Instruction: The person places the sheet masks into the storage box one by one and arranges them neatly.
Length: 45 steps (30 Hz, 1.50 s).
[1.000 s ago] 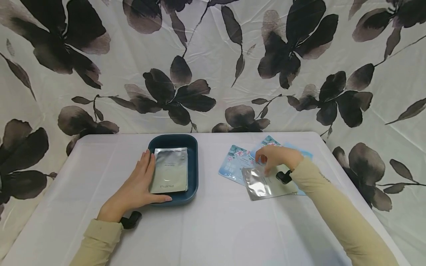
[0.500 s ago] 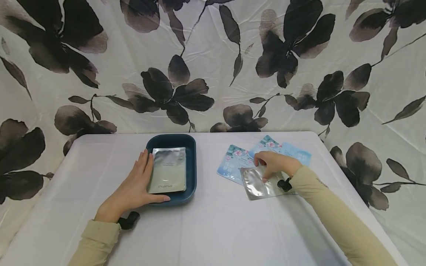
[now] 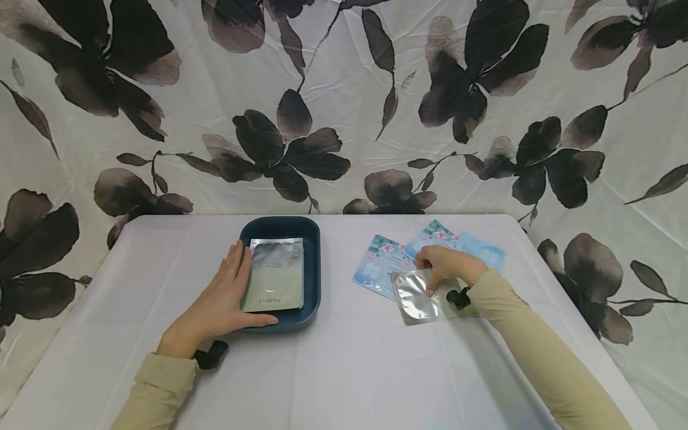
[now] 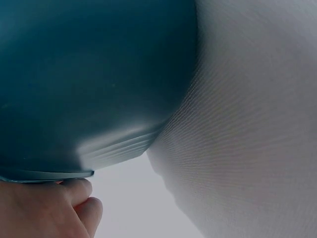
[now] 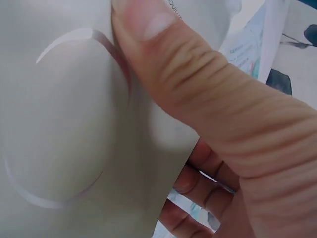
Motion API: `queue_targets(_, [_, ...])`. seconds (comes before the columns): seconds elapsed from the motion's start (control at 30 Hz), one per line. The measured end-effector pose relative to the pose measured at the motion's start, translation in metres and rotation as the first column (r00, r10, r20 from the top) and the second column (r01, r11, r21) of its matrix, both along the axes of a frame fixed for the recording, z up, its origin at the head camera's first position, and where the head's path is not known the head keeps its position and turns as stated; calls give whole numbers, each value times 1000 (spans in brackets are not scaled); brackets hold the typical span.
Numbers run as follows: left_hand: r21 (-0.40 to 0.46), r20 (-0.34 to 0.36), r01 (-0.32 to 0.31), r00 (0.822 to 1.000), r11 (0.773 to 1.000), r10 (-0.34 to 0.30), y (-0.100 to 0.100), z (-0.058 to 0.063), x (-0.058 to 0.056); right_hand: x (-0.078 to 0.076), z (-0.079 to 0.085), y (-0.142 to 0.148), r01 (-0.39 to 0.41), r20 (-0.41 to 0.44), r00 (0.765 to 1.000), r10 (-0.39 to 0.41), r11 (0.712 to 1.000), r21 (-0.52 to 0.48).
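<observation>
At the left, my left hand [image 3: 220, 301] lies along a dark blue-green tray [image 3: 313, 269], straight fingers on its left side and thumb along the front rim. In the left wrist view, fingers [image 4: 79, 203] touch the tray's edge. Inside the tray lies a stack of pale green-silver face mask packets [image 3: 275, 275], the top one marked PMPM. On the right, my right hand [image 3: 448, 263] pinches a shiny silver-green face mask packet [image 3: 416, 301]. The right wrist view has the thumb [image 5: 168, 59] on the packet's face and the other fingers behind it.
Blue floral face mask packets [image 3: 378, 266] lie fanned out behind and beneath the right hand, partly covered by it. A white cloth [image 3: 344, 358] covers the table. Behind its far edge hangs a curtain [image 3: 376, 107] with dark flowers.
The right hand's fingers have drawn in slightly on the silver-green packet, and the shine on it has shifted. The left hand and tray have stayed in place.
</observation>
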State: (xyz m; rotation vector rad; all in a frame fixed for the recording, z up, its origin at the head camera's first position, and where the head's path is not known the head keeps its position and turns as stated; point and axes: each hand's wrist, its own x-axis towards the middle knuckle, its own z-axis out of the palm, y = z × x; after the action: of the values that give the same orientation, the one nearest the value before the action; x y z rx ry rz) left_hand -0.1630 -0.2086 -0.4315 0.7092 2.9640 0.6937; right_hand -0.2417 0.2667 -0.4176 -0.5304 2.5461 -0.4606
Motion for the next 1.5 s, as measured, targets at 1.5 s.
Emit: queue_targets(1.5, [-14, 19, -11, 1000, 1000, 11, -2, -3, -3, -10, 33, -10, -129, -64, 991, 114, 937, -326])
